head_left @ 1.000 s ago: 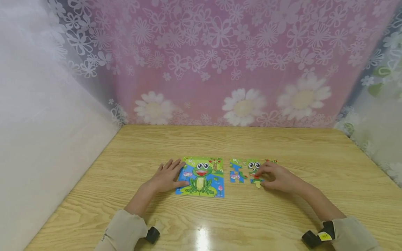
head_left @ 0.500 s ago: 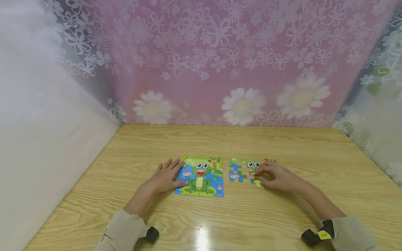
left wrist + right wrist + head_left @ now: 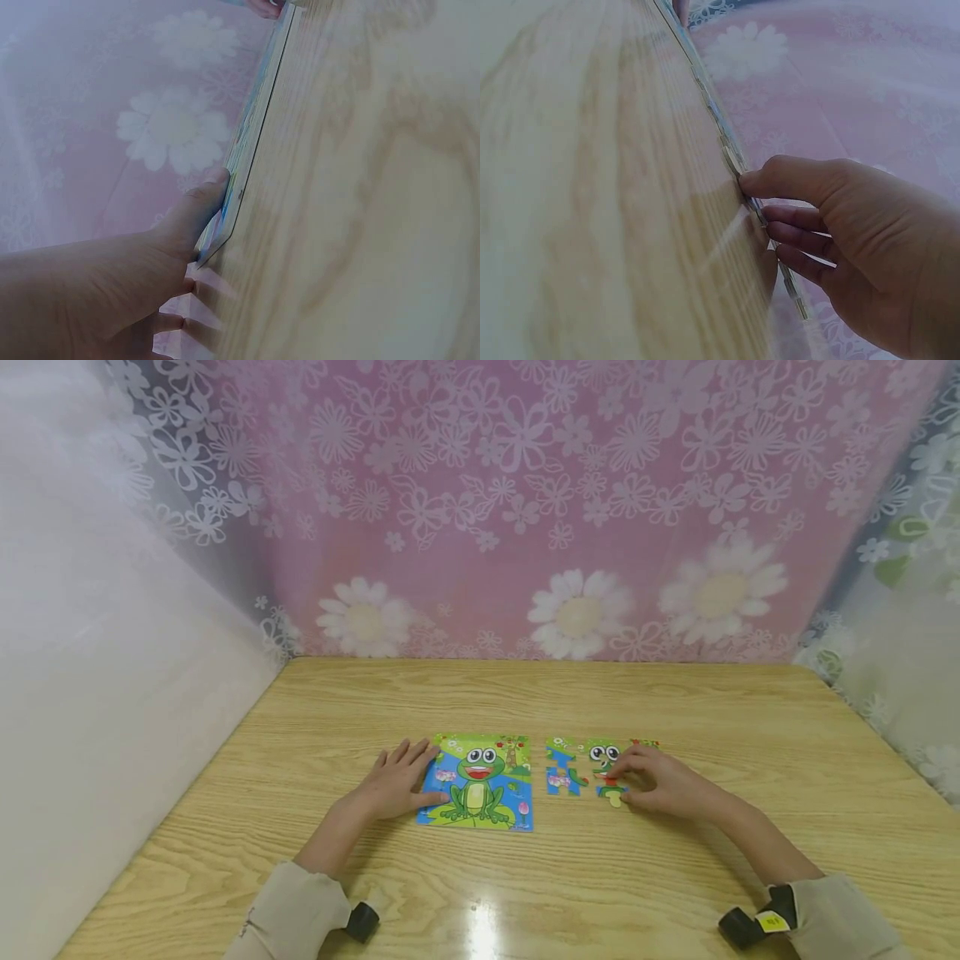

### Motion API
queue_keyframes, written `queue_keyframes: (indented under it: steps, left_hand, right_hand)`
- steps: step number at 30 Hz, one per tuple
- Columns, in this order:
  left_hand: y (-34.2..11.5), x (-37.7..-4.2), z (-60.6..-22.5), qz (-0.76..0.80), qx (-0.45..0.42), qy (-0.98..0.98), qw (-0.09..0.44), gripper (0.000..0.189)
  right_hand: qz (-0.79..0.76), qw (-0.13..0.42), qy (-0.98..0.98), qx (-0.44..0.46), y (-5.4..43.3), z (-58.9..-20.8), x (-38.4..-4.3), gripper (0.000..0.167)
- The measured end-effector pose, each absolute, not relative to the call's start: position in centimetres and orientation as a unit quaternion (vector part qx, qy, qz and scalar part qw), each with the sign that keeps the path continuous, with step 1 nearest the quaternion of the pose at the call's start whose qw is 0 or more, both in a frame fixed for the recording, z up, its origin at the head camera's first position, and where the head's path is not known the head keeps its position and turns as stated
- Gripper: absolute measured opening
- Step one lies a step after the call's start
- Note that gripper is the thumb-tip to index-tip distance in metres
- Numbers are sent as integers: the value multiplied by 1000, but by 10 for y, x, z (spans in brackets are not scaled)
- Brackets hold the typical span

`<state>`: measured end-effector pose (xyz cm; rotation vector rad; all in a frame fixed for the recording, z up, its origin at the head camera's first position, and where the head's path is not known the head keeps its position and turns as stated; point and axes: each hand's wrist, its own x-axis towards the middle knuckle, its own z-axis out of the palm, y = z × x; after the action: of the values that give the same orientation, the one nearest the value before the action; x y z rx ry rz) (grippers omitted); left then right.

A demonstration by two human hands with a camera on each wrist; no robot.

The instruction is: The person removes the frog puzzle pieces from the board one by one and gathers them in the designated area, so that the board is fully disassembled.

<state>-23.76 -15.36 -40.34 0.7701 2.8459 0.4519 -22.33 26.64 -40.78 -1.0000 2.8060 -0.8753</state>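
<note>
A square frog picture board [image 3: 491,814] lies flat on the table, left of several loose jigsaw pieces. My left hand [image 3: 390,787] rests at its left side with fingers spread, the thumb on the printed face near the lower left edge. To the right, my right hand [image 3: 669,785] pinches a puzzle piece [image 3: 612,795] with the frog's green body and yellow belly between thumb and fingers. Beyond it lies a piece with the frog's eyes [image 3: 604,753]. A blue piece with a pink flower [image 3: 558,782] sits at the left of the group. The right hand hides some pieces behind it.
The wood-grain table [image 3: 480,868] extends around both hands. At its back hangs a pink flowered curtain [image 3: 480,552], and a pale sheet [image 3: 135,610] borders the left side. Black wrist cameras sit at both cuffs, the right one [image 3: 742,928] low over the table.
</note>
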Motion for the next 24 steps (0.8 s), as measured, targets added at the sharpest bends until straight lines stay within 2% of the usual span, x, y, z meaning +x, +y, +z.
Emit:
queue_keyframes:
  steps: [6, 11, 14, 24]
  left_hand:
    - [-154, -236, -402, 150, 257, 952, 77, 82]
    - [-154, -235, -401, 156, 258, 950, 82, 82]
    - [-154, -235, -402, 153, 257, 951, 82, 82]
    - [-154, -236, -401, 154, 256, 951, 79, 81]
  right_hand:
    - [-278, 15, 903, -326, 264, -405, -224, 21]
    - [-260, -18, 901, -346, 253, -401, -226, 20]
    - [-254, -36, 897, -360, 238, -397, -230, 20]
    - [-243, -33, 882, -403, 178, -390, -244, 23]
